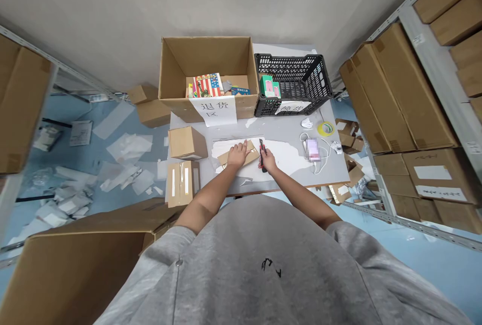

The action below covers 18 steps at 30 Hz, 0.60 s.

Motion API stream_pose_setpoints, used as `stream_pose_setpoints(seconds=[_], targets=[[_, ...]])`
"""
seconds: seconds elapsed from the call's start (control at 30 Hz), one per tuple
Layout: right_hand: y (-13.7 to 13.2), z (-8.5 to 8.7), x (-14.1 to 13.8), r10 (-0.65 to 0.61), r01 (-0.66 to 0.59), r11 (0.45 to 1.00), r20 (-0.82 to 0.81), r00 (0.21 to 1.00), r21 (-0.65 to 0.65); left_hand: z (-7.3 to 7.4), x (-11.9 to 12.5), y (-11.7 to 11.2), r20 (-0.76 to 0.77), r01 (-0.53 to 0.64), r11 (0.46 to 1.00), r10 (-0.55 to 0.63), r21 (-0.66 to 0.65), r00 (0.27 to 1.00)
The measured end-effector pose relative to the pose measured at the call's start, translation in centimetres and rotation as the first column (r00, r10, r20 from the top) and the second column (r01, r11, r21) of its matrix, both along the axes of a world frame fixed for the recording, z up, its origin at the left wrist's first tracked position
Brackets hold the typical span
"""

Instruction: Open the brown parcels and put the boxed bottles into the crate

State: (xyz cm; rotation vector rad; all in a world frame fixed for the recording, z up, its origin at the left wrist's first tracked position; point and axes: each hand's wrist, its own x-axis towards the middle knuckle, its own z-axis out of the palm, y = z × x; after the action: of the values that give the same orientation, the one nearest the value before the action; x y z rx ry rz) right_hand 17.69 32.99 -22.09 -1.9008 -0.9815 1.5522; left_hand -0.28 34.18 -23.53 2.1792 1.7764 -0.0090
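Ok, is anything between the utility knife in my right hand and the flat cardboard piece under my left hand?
Nothing visible stands between them. The utility knife in the right hand sits right at the edge of the flat cardboard piece, and the left hand rests on the cardboard to the knife's left.

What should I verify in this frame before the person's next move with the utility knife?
1. Knife in hand: ok. The red-and-black utility knife is gripped in the right hand.
2. Cardboard steadied: ok. The left hand lies flat on the cardboard piece.
3. Hands apart: probably not ok. The knife sits close beside the left hand's fingers.
4. Blade extended: cannot tell; too small to see.
5. Phone out of the way: ok. The phone and its white cable lie off to the right, apart from both hands.
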Motion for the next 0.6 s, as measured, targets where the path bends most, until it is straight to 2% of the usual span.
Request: stream_pose_setpoints(seconds=[0.1,0.2,0.4,0.6], targets=[[-1.6,0.7,-0.8,-0.036,0.017,0.991,-0.139,0.99,-0.133,-0.3,0.0,0.1,-0.005,-0.001,1.0,0.001,0.019,1.0],[-2.5,1.1,-2.2,-0.056,0.023,0.979,-0.162,0.985,-0.202,-0.5,0.1,0.1,-0.022,0.004,1.0,-0.004,0.024,1.0],[-1.7,1.3,-4.1,-0.081,0.064,0.979,-0.084,0.993,-0.193,-0.5,0.2,0.3,-0.043,0.003,1.0,-0.002,0.024,0.999],[-1.3,1.2,-3.4,-0.018,0.009,0.982,-0.047,0.999,-0.189,-0.9,0.1,0.4,-0.03,-0.015,0.998,0.016,0.055,0.999]])
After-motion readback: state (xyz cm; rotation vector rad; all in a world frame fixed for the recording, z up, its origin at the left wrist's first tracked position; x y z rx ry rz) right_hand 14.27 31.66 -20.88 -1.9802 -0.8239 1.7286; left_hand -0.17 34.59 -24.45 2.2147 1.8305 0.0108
